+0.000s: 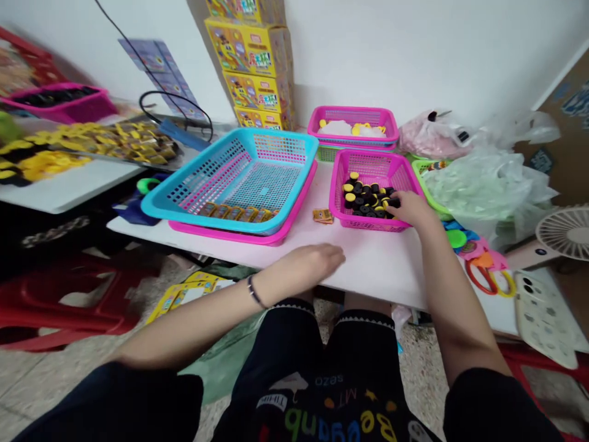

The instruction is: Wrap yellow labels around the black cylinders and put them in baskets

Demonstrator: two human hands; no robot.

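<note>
My right hand (413,207) reaches over the side of a pink basket (338,202), its fingertips closed among small round black and yellow pieces (367,197). It seems to pinch one of them, though the fingers partly cover it. At the front edge of the table, my left hand (323,260) is closed with its fingers curled together; what they hold, if anything, is hidden. Just beyond it lies a small stack of orange printed packets (323,215). Further left, a blue basket (234,224) has a row of small orange packets (239,213) along its near side.
The blue basket sits on a larger pink one (276,238). Yellow printed boxes (253,49) are stacked against the wall. Behind stands another pink basket (391,130) with bags. To the right are plastic bags (492,178), scissors (481,276), a phone (545,313) and a fan (570,233).
</note>
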